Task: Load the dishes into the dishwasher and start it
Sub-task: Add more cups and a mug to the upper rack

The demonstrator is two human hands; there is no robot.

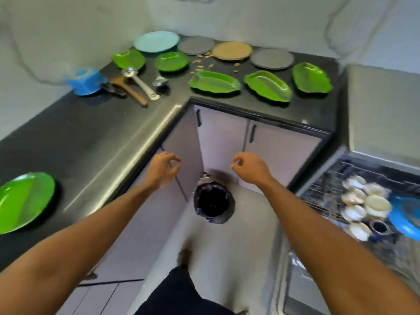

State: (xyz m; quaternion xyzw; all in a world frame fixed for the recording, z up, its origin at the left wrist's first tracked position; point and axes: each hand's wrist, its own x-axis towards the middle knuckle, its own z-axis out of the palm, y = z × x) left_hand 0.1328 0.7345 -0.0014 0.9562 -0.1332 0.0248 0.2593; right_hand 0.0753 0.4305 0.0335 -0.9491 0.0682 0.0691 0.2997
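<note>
I'm holding my left hand (162, 167) and right hand (250, 168) loosely curled, gripping nothing, dishwasher (322, 192) at 3 o'clock.

Layout as we logged it. The worktop (91, 137) runs in an L round the far corner. Four plates (232, 50) sit in a row along the back wall. Five dishes (214, 82) lie in front of that row, with scraps (202, 63) scattered between the two rows. A pot (85, 81) stands at the left end and utensils (138, 84) lie just right of it. We note a lone plate (25, 201) on the near left run. A bin (212, 202) stands on the floor in the corner, before the cabinet doors (279, 153). The dishwasher (381, 105) is at right with its rack (322, 194) pulled out. Cups (363, 201) sit in the rack, with a platter (406, 214) right of them.
</note>
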